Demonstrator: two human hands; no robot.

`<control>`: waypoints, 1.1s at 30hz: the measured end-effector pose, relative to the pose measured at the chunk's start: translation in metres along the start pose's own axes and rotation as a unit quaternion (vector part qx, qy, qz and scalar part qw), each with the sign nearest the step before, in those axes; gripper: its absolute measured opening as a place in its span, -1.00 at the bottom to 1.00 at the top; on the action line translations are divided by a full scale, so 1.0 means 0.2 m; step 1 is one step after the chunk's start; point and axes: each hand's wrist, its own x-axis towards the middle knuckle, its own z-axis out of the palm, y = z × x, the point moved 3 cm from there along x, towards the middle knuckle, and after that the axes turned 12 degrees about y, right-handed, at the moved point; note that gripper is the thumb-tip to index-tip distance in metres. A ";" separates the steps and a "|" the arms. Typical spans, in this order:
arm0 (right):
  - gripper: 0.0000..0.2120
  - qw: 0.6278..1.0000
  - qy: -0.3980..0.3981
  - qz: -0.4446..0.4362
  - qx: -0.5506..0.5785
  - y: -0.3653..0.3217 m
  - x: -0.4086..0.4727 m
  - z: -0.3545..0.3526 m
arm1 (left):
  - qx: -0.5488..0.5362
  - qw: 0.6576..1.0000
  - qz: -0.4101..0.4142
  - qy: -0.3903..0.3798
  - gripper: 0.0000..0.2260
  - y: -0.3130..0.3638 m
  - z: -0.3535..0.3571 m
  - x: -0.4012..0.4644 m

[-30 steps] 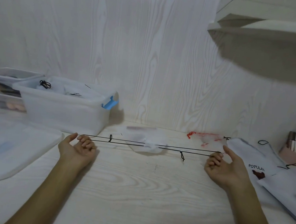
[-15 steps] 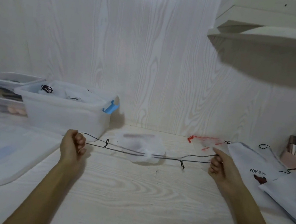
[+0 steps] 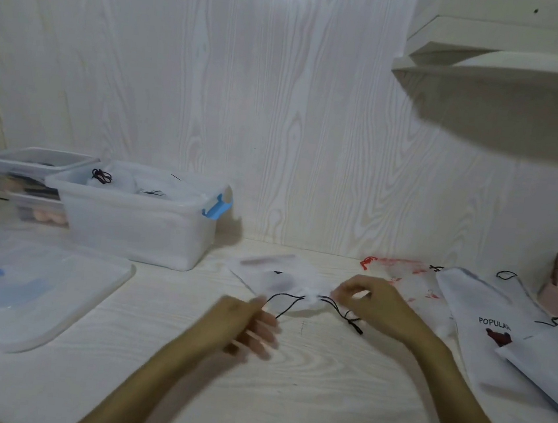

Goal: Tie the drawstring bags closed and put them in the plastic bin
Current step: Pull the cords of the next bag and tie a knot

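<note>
Here your left hand (image 3: 246,325) is blurred, fingers loosely spread, the thin black drawstring cord (image 3: 287,301) at its fingertips; whether it pinches, you cannot tell. Your right hand (image 3: 376,306) pinches the cord's other side. Between them lies the small gathered white fabric drawstring bag (image 3: 276,276) on the pale wood-grain worktop (image 3: 287,384): light, limp, probably slippery, so grip the cord. The clear plastic bin (image 3: 139,220) waits at ten o'clock.

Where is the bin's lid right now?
The lid lies flat on the table at the head view's left, just in front of the bin, left of the left hand.
</note>
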 end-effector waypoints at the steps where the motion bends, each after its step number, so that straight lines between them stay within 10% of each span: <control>1: -0.69 0.997 -0.050 0.003 -0.053 -0.01 -0.01 0.04 | -0.058 0.996 -0.042 -0.052 -0.58 0.00 0.08 -0.02; 4: -0.47 0.988 -0.075 0.041 -0.131 -0.03 -0.01 0.12 | -0.204 0.972 -0.108 -0.038 -0.55 -0.01 0.24 -0.01; 8: -0.77 0.982 -0.112 0.142 0.055 -0.07 -0.02 0.18 | -0.348 0.915 -0.121 0.165 -0.65 -0.02 0.29 0.10; 14: -0.87 0.999 0.003 0.008 0.043 -0.18 0.14 0.07 | -0.252 0.877 0.028 0.409 -0.73 0.06 0.11 0.18; 26: -0.89 0.986 0.075 -0.128 0.073 -0.33 0.52 0.04 | -0.322 0.883 0.138 0.313 -0.76 0.44 -0.01 0.67; 33: -0.80 0.987 -0.032 -0.146 0.051 -0.38 0.53 0.02 | -0.373 0.914 0.092 0.127 -0.80 0.48 -0.11 0.83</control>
